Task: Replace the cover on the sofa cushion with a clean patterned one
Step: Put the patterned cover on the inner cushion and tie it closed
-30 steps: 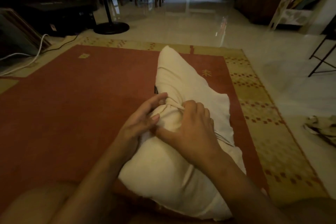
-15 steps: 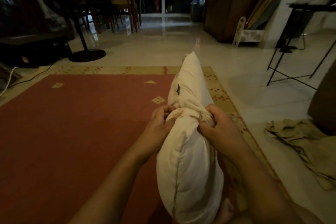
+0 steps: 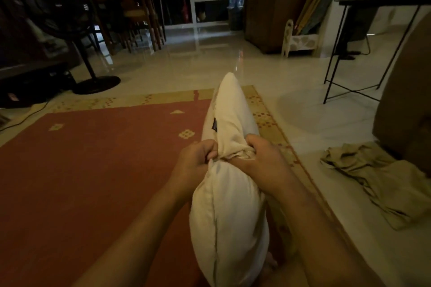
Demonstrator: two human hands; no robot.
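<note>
Two hands meet at the cushion's middle. Nearest, at 6 o'clock, the cushion [image 3: 228, 228] stands on its edge between the person's legs, with its bare side seam facing up. Its long axis runs straight from 6 toward 12 o'clock over the red rug [image 3: 93, 170]. The left hand [image 3: 196, 163] and right hand [image 3: 263, 163] sit level on either flank, neither one nearer. The fingers [image 3: 206, 147] of both are clenched on the gathered rim [image 3: 235, 155] of the plain cream cover [image 3: 231, 119]. Beyond the hands, the far half of the cushion lies inside that cover, which carries a small dark label [image 3: 214, 124]. The cover seems to be coming off, about half done, so the next push probably goes toward 12 o'clock, along the axis. At 3 o'clock a crumpled beige cloth [image 3: 377, 179] lies on the tiled floor (whether it is patterned cannot be told in this light). A standing fan [image 3: 98, 81] is at 10 o'clock.
</note>
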